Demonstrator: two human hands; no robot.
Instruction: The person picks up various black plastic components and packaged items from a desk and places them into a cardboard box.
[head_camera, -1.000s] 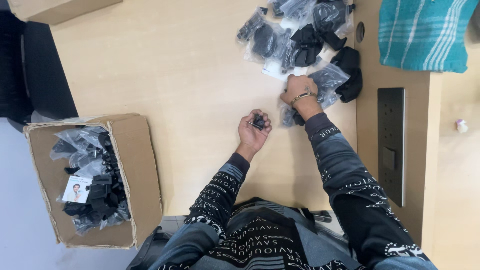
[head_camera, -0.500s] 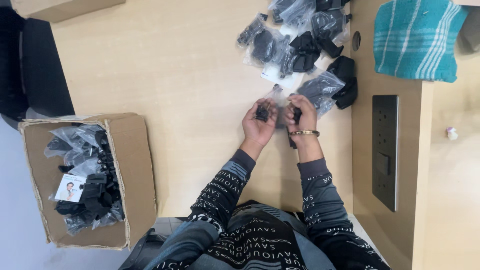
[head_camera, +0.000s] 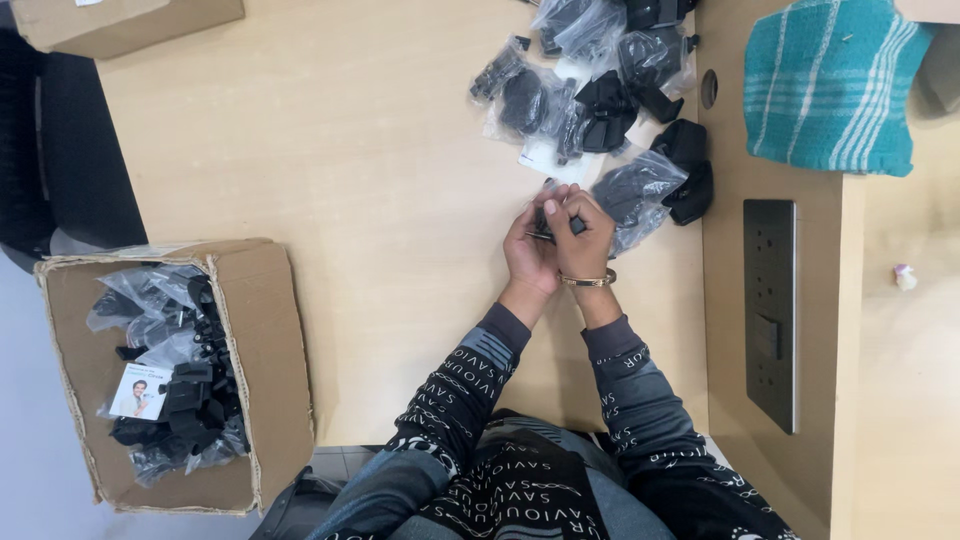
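Both hands meet over the worktop (head_camera: 350, 180) — left hand (head_camera: 528, 252) and right hand (head_camera: 582, 245) clamped together on one small black part (head_camera: 562, 226), bagged parts (head_camera: 600, 90) just beyond, within reach.

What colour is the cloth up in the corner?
The cloth is teal with thin white stripes, seen in the head view.

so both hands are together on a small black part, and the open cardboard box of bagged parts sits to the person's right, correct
Not quite. The head view shows the cardboard box on the person's left, not right. The left hand and right hand do meet on the small black part.
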